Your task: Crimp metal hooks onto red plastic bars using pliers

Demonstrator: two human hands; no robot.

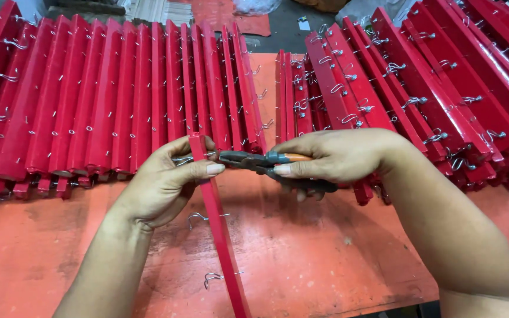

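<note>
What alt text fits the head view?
The left hand holds a red painted strip upright while the right hand works pliers at a wire hook near its top. Rows of matching red strips lean across the red table.

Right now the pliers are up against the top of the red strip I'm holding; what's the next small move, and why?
Probably squeeze the pliers and bend the top wire hook into shape. The left hand grips the red strip at its upper end, the right hand holds the pliers with their nose at that hook, and two hooks lower down already look curled.
</note>
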